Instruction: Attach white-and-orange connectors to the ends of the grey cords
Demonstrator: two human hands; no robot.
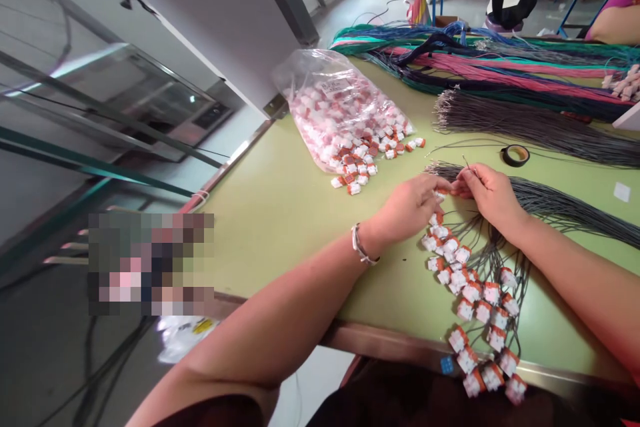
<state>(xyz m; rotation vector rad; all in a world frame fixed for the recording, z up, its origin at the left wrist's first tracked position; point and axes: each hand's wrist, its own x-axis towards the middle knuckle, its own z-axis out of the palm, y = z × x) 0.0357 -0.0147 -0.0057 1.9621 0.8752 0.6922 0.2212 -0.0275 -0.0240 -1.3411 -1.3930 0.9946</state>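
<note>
My left hand (417, 203) is closed, its fingertips pinching a small white-and-orange connector (440, 195). Close beside it, my right hand (483, 193) pinches the end of a thin dark wire (466, 161); the fingertips of both hands nearly meet. Below the hands, several white-and-orange connectors (471, 291) on dark wires lie spread toward the table's front edge, some hanging at it. A bundle of dark wires (560, 203) runs behind my right hand to the right. Loose connectors (354, 170) spill from a clear plastic bag (330, 100) on the green table (280, 213).
A roll of black tape (515, 155) lies behind my right hand. Farther back are a thick grey wire bundle (525, 123) and long coloured wires (475, 67). A white square (622, 192) is at the right. Part of another person (617, 13) shows at the upper right.
</note>
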